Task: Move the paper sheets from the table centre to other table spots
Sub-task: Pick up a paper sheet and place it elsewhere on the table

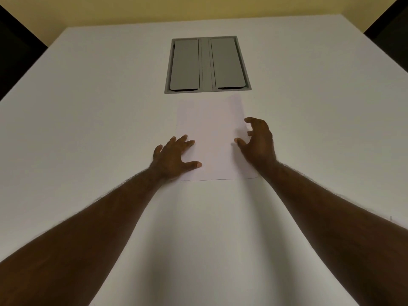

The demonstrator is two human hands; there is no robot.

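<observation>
White paper sheets lie flat in a stack at the middle of the white table, long side pointing away from me. My left hand rests flat on the stack's near left edge, fingers spread, thumb on the paper. My right hand hovers over the right edge with fingers curled and apart, holding nothing. How many sheets are in the stack cannot be told.
A grey recessed cable hatch with two closed flaps sits in the table just beyond the paper. Dark chair backs show at the far left and far right corners. A yellow wall stands behind the table.
</observation>
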